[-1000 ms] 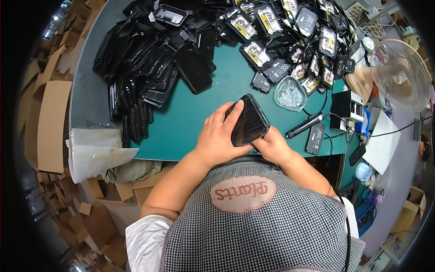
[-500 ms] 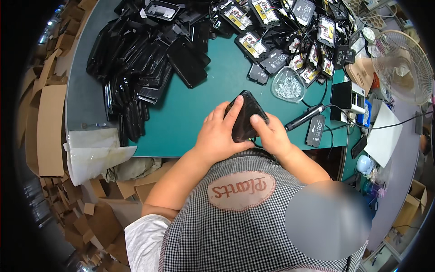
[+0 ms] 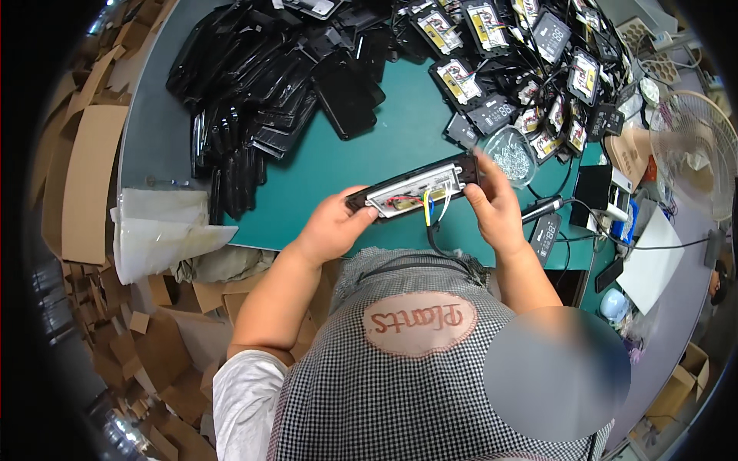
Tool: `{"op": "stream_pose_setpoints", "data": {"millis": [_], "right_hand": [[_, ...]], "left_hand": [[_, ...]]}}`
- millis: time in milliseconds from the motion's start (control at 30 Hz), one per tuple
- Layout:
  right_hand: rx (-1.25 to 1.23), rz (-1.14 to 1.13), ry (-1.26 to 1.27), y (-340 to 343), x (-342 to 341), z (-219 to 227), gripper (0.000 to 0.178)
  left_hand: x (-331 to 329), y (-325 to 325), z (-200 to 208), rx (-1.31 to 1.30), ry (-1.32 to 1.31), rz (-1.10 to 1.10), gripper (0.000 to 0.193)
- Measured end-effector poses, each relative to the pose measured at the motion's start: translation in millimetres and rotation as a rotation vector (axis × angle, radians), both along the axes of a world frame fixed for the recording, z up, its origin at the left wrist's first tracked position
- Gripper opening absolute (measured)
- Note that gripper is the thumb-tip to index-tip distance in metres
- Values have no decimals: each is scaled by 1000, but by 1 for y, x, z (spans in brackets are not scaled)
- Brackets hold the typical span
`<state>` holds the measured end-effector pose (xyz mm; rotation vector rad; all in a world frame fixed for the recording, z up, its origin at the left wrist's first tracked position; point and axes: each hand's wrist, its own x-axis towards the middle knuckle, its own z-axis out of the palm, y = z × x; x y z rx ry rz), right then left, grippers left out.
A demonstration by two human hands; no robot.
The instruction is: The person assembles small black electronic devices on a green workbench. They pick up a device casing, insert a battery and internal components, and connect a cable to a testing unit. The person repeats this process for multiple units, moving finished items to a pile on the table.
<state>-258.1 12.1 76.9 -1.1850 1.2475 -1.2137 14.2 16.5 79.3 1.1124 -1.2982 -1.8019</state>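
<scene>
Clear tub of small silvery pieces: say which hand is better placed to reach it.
Probably the right hand: it holds the black device by the end nearest the tub, the left hand by the far end.

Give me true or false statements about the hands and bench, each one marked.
1. The left hand and right hand hold one device. True.
2. The device's wires are hidden. False: its wires show.
3. The dish holds small shiny pieces. True.
4. The right hand holds the pen-shaped tool. False: the tool lies on the bench.
5. The fan stands on the left. False: the fan stands on the right.
</scene>
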Motion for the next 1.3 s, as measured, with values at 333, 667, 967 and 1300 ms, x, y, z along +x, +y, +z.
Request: {"op": "stream_pose_setpoints", "data": {"millis": [333, 667, 967, 1300], "right_hand": [[267, 432, -194, -5, -4, -17, 20], [560, 927, -339, -23, 44, -68, 71], [191, 464, 672, -137, 26, -78, 42], [-85, 50, 681, -395, 198, -91, 47]], "left_hand": [[19, -7, -3, 297, 370, -475, 97], [-1, -32, -46, -161, -400, 23, 111], [34, -54, -99, -53, -667, -203, 107], [41, -60, -86, -166, -634, -124, 105]]}}
